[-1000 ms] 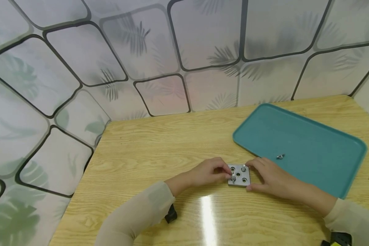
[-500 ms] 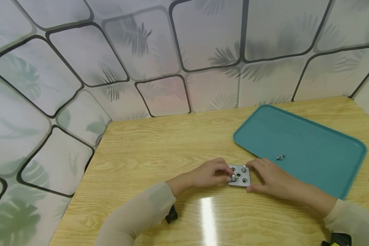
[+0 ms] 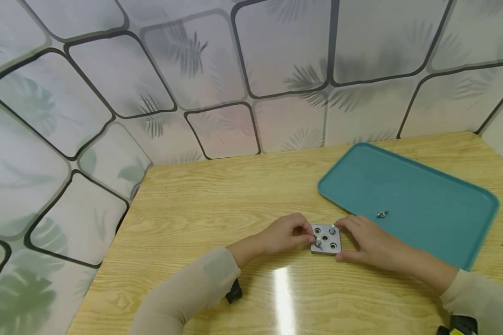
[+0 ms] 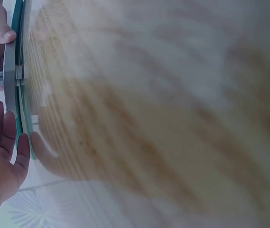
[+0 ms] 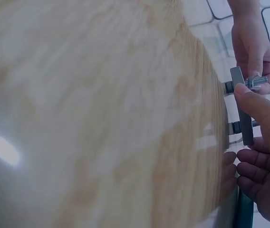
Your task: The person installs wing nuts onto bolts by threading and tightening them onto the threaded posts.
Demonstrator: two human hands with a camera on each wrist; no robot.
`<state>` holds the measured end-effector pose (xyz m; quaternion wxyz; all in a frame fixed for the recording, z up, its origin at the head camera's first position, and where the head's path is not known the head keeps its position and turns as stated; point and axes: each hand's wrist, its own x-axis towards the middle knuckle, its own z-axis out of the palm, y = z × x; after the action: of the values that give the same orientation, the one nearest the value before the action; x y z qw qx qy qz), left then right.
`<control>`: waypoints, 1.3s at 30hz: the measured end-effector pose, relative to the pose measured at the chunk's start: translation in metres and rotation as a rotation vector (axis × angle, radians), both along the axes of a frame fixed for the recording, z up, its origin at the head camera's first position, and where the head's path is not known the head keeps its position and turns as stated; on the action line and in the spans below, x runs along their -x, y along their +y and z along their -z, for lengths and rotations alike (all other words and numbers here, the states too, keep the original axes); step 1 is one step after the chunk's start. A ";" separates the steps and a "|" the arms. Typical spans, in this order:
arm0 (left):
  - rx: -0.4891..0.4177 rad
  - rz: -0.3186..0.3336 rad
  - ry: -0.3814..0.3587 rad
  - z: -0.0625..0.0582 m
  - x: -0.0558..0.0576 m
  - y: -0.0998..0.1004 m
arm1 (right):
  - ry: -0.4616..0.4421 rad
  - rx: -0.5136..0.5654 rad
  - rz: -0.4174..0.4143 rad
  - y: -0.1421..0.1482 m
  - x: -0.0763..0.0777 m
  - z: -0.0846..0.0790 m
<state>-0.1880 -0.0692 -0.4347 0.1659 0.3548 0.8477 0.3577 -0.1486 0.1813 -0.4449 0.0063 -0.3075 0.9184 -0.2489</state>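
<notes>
A square metal plate (image 3: 326, 249) with several round holes sits over the table in the head view, two bolts standing up through it. On the near-left bolt is a wing nut (image 3: 318, 243), also visible on the threads in the right wrist view. Thumb and fingertips of my left hand (image 3: 287, 235) pinch at this wing nut from the left. My right hand (image 3: 370, 244) holds the plate by its right side, finger at the far corner and thumb at the near one. The second bolt (image 3: 332, 229) stands bare near the far-right corner. Bolt heads (image 5: 235, 127) protrude beneath the plate.
A teal tray (image 3: 427, 186) lies to the right, its near-left edge close behind my right hand. One loose wing nut (image 3: 382, 214) lies on it. The wooden table (image 3: 218, 195) meets a patterned wall covering (image 3: 289, 121) at the back and left.
My left fingertips moved rightward over the wing nut half a second ago, then back left, and the wing nut's wings have turned. My right hand and the plate have stayed in place.
</notes>
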 end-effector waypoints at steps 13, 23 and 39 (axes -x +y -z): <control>-0.014 0.147 0.022 -0.003 -0.002 0.002 | -0.018 0.004 -0.010 0.001 -0.001 -0.004; -0.017 0.163 0.025 -0.003 0.000 0.001 | -0.012 -0.006 -0.001 0.001 0.000 -0.002; -0.016 0.116 0.021 0.001 0.002 0.000 | -0.018 -0.002 0.001 0.001 0.002 0.000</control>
<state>-0.1898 -0.0697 -0.4356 0.1745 0.4085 0.8246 0.3504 -0.1510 0.1820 -0.4453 0.0146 -0.3050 0.9186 -0.2509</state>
